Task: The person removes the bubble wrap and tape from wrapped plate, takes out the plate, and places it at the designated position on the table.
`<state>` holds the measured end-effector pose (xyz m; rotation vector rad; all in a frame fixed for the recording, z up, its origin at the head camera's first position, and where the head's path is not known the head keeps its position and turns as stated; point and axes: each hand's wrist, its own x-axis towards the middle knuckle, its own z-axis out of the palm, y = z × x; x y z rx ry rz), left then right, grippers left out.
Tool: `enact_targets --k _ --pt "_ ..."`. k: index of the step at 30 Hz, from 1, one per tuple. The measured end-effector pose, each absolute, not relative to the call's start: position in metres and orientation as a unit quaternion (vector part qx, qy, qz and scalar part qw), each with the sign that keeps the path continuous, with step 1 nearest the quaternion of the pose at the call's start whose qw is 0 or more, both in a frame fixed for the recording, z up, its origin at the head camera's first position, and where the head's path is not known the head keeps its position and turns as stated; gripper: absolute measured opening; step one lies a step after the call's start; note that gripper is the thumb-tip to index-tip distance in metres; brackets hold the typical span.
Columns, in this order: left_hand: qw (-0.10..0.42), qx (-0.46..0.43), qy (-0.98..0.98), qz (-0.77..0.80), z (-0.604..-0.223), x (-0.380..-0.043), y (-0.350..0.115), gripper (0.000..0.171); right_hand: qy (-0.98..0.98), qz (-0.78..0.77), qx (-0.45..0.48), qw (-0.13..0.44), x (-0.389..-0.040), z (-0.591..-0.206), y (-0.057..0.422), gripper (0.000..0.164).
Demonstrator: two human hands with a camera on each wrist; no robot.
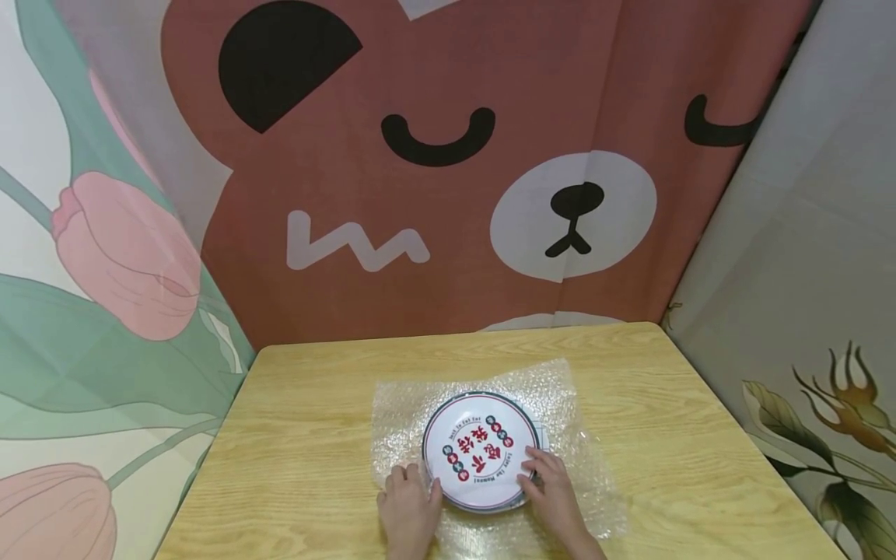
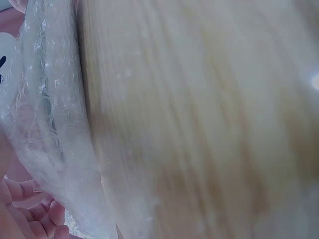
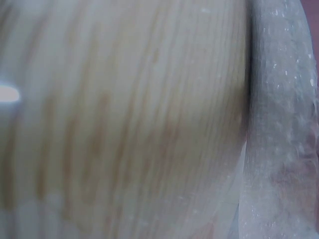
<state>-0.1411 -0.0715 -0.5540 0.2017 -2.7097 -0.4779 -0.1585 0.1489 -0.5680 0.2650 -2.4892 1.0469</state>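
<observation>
A round white plate with a dark green and red rim, red characters at its centre and strings of small red and green discs (image 1: 481,451) lies face up on a crinkled sheet of clear bubble wrap (image 1: 395,408); the wrap spreads beyond the plate on all sides and rests on a light yellow wood-grain table (image 1: 301,435), towards its near edge. The person's left hand (image 1: 409,505) is at the plate's lower left, fingers bent over the wrap just beside the rim and thumb close to the edge; whether it grips anything I cannot tell. The person's right hand (image 1: 554,491) is at the plate's right side, fingertips touching the rim; whether they pinch it or merely rest there I cannot tell. Both wrist views show mostly blurred wood grain, with the wrap standing along one side; behind the table hangs a brown cloth printed with a sleeping bear's face (image 1: 448,194); a pale cloth with pink tulips (image 1: 126,257) hangs at the left, a grey cloth with brown flowers (image 1: 777,257) at the right.
</observation>
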Motion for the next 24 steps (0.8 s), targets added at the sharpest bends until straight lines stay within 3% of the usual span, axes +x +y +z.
enact_targets --k 16,24 --pt "0.201 0.09 -0.958 -0.185 -0.558 -0.135 -0.076 0.039 -0.892 0.377 0.101 0.228 -0.158 -0.57 0.148 0.018" --pt "0.173 0.106 -0.962 -0.185 -0.554 -0.129 -0.08 0.041 -0.889 0.377 0.107 0.235 -0.159 -0.57 0.148 0.019"
